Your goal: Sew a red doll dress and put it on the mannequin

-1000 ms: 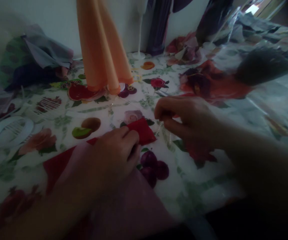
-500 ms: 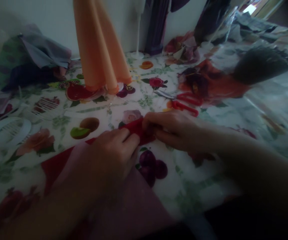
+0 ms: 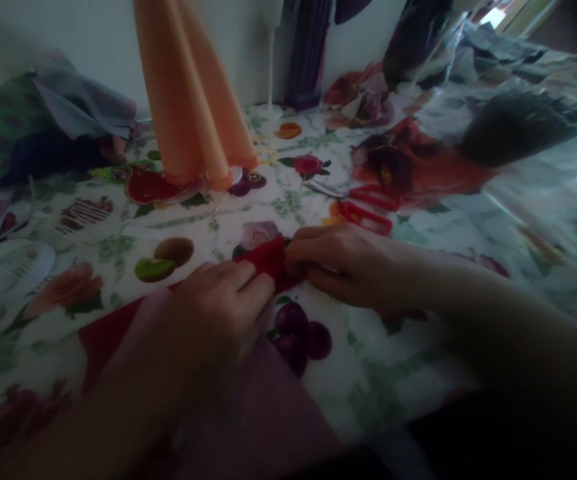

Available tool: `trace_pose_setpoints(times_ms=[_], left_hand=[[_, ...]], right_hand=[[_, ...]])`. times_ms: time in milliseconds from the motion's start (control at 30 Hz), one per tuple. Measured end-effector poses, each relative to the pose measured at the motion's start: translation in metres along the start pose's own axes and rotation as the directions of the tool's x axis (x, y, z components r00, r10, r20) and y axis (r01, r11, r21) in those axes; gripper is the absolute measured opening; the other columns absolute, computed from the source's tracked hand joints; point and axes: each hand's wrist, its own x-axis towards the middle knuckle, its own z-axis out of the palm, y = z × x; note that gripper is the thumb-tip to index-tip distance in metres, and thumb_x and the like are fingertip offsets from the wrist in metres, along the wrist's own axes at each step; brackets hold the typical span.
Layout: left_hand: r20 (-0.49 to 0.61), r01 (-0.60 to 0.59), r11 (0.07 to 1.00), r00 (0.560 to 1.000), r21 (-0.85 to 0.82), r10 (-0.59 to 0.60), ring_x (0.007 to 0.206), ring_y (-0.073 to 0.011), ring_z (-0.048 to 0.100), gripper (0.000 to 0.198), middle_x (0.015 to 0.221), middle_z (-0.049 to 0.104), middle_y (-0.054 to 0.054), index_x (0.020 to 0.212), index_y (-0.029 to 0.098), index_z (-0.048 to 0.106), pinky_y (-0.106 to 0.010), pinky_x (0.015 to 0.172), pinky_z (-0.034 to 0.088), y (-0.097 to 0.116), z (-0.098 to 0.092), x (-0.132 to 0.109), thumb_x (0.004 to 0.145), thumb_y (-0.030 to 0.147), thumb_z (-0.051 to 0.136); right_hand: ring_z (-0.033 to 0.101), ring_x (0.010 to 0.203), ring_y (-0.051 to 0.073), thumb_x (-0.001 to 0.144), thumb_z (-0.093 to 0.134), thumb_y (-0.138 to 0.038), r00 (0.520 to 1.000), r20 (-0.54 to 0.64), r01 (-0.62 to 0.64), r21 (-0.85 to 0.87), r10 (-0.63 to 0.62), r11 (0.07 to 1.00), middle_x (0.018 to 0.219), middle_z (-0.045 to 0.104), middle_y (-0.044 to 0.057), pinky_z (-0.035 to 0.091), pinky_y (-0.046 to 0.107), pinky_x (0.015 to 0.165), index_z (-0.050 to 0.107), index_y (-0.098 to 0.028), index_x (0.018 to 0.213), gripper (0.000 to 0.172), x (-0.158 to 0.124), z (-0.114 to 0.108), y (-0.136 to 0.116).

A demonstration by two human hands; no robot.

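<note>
A piece of red fabric (image 3: pixel 263 259) lies on the patterned tablecloth, with pink fabric (image 3: pixel 263 407) spread over part of it and towards me. My left hand (image 3: pixel 223 303) is closed on the red fabric, its fingers curled and pressing it against the table. At the fabric's far right end, my right hand (image 3: pixel 335 260) pinches the edge between thumb and fingers. The two hands are a short gap apart, with red cloth showing between them. My left forearm hides part of both fabrics. The view is dim and somewhat blurred.
Red-handled scissors (image 3: pixel 363 203) lie just beyond my right hand. An orange cloth (image 3: pixel 188 113) hangs down to the table at the back. To the right is a dark bristly bundle (image 3: pixel 518 127); crumpled cloth (image 3: pixel 83 100) sits at the back left, and a white plastic ring (image 3: pixel 11 270) at left.
The whole view has shifted slightly, so things sit a little further left. Both hands keep their hold on the red fabric, with hardly any movement against it.
</note>
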Motion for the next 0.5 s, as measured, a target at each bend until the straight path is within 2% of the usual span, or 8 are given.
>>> trace_pose_setpoints(times_ms=[167, 367, 500], left_hand=[[0.034, 0.181, 0.959, 0.984, -0.219, -0.178, 0.076, -0.0206, 0.056, 0.012, 0.085, 0.060, -0.002, 0.086, 0.021, 0.058, -0.038, 0.069, 0.042, 0.0008, -0.0038, 0.0004, 0.096, 0.024, 0.053], [0.079, 0.254, 0.917, 0.967, -0.306, -0.242, 0.075, -0.0184, 0.057, 0.017, 0.085, 0.061, -0.002, 0.086, 0.021, 0.060, -0.036, 0.069, 0.042, 0.0016, -0.0063, 0.0037, 0.098, 0.026, 0.049], [0.075, 0.249, 0.917, 0.969, -0.312, -0.237, 0.074, -0.0178, 0.058, 0.017, 0.084, 0.060, -0.002, 0.085, 0.021, 0.059, -0.035, 0.068, 0.041, 0.0014, -0.0059, 0.0048, 0.097, 0.022, 0.047]], right_hand=[[0.057, 0.082, 0.016, 0.089, 0.052, -0.013, 1.000, 0.008, 0.001, 0.016, -0.001, 1.000, 0.094, 0.061, 0.004, 0.041, 0.028, 0.073, 0.058, -0.018, 0.089, 0.008, -0.0002, -0.0007, -0.0033], [0.057, 0.080, 0.016, 0.089, 0.056, -0.014, 0.999, 0.021, -0.030, -0.009, 0.030, 1.000, 0.098, 0.060, 0.005, 0.042, 0.029, 0.072, 0.057, -0.019, 0.089, 0.005, 0.0004, 0.0005, -0.0048], [0.056, 0.079, 0.015, 0.086, 0.055, -0.010, 0.999, 0.034, -0.026, -0.011, 0.026, 1.000, 0.099, 0.058, 0.005, 0.042, 0.029, 0.070, 0.056, -0.019, 0.086, 0.009, -0.0008, 0.0009, -0.0027]])
